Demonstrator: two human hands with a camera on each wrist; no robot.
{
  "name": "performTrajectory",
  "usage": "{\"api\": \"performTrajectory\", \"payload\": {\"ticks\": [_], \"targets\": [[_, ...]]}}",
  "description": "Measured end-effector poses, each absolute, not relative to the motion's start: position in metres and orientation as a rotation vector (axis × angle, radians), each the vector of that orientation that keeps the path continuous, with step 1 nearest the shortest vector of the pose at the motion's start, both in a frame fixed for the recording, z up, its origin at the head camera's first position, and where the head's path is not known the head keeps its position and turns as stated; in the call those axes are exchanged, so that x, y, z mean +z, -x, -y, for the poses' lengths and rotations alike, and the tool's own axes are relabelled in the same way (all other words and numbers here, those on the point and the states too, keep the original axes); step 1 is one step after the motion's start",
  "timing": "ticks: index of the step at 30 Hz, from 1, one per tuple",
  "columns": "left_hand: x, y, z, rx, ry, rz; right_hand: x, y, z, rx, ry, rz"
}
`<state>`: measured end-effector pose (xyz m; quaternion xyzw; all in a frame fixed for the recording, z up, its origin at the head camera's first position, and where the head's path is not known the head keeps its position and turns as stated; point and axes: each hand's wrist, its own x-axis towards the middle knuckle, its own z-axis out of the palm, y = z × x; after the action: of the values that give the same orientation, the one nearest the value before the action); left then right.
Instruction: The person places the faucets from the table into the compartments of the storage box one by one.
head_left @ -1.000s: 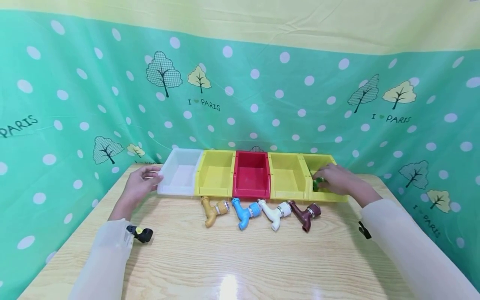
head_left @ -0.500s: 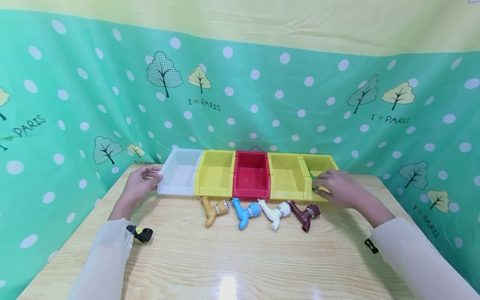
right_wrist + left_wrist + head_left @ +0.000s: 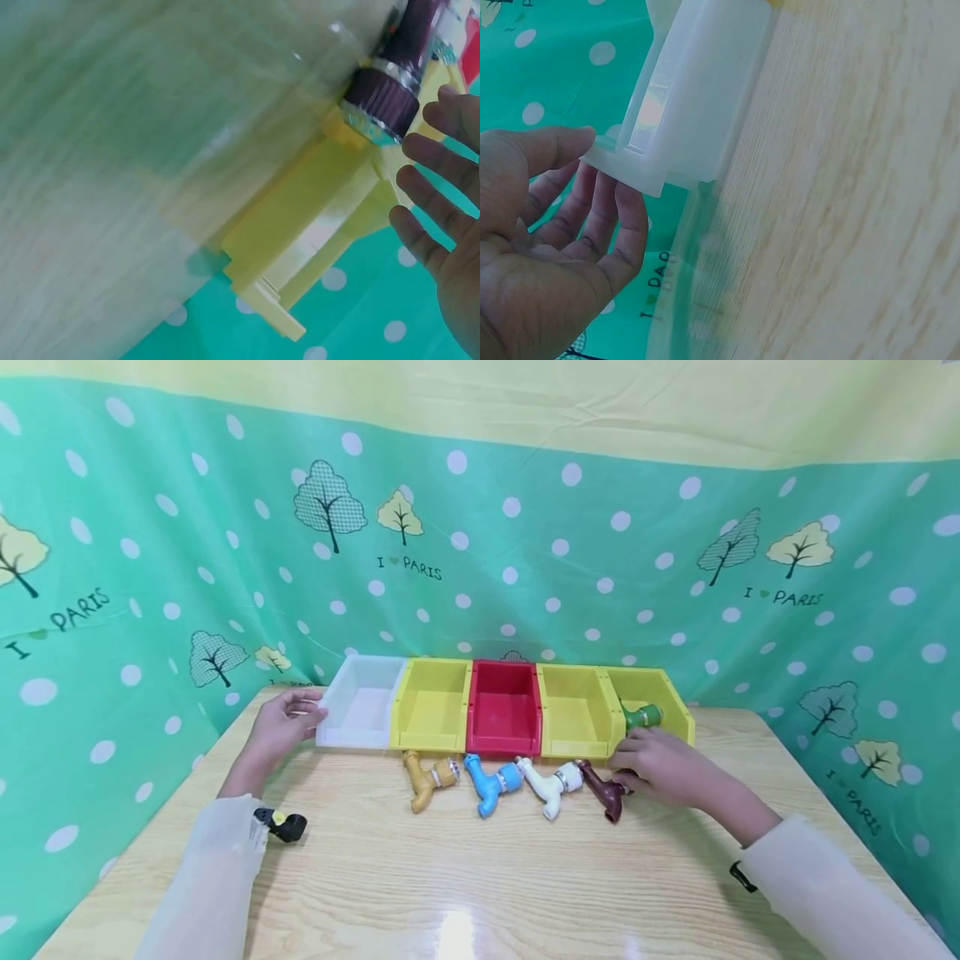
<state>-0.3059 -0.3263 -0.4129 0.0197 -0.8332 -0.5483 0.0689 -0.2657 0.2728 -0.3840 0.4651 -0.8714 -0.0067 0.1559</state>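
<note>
Fingers apart, empty, right hand beside maroon tap, room nearside; left hand pinching white bin's edge.

Smooth plastic bins; glossy maroon tap; shiny wood-grain table.

We count one white bin, three yellow bins and one red bin; one ochre faucet, one blue faucet, one white faucet, one maroon faucet and one green faucet; two hands; one desk.

Silver-collared maroon tap, lying on wooden table, translucent white bin, leftmost of five
</note>
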Motion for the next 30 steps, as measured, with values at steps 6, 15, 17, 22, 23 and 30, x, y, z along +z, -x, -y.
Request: {"api": "performTrajectory", "payload": {"ticks": [6,15,17,22,23,30], "targets": [[-0.414,0.305,0.327,-1.652,-0.056,2.507,-0.391,0.26,-0.271,-0.024,-1.354,2.567],[-0.413,0.304,0.326,-1.655,-0.075,2.501,-0.395,0.255,-0.273,0.131,-1.446,2.629],[-0.413,0.304,0.326,-1.649,-0.074,2.506,-0.395,0.254,-0.273,0.164,-1.473,2.638],[-0.414,0.303,0.326,-1.647,-0.077,2.509,-0.393,0.25,-0.271,0.176,-1.534,2.623],[-0.414,0.304,0.326,-1.646,-0.075,2.509,-0.393,0.249,-0.271,0.175,-1.545,2.617],[-0.413,0.304,0.326,-1.65,-0.066,2.505,-0.394,0.244,-0.269,0.105,-1.576,2.554]]}}
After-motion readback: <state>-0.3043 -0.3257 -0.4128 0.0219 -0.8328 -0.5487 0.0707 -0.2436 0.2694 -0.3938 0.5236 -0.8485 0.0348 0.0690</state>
